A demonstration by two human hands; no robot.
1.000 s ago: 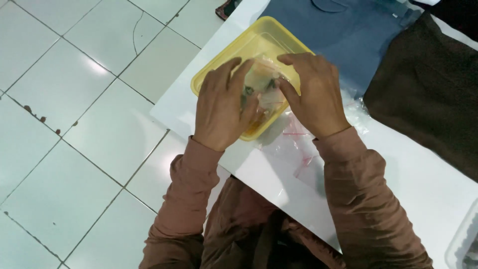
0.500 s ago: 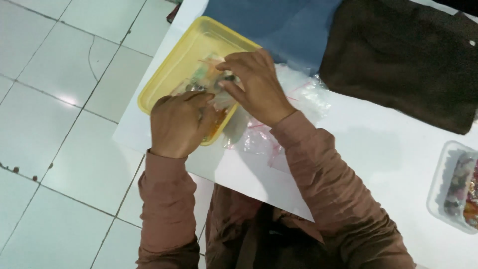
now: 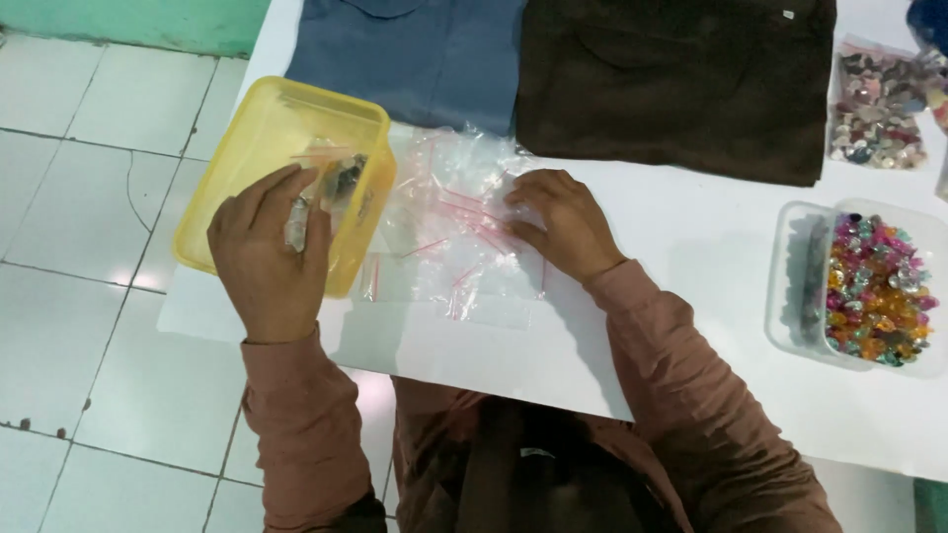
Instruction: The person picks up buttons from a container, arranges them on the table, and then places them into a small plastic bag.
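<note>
My left hand (image 3: 269,259) hovers over the yellow plastic tub (image 3: 259,128) at the table's left edge and pinches a small clear bag (image 3: 318,202) with dark pieces inside. My right hand (image 3: 559,222) rests on a heap of small clear zip bags with red seals (image 3: 444,232) just right of the tub, fingertips pressing one of them. The tub partly overhangs the table edge.
A clear tray of colourful beads (image 3: 874,286) sits at the right. Another bag of beads (image 3: 877,109) lies at the far right. A blue cloth (image 3: 415,59) and a dark brown cloth (image 3: 681,79) lie folded along the back. Tiled floor (image 3: 79,197) is to the left.
Both hands were together over the tub on one bag. Now they are apart: the left stays at the tub with the filled bag, the right has moved onto the heap of empty bags.
</note>
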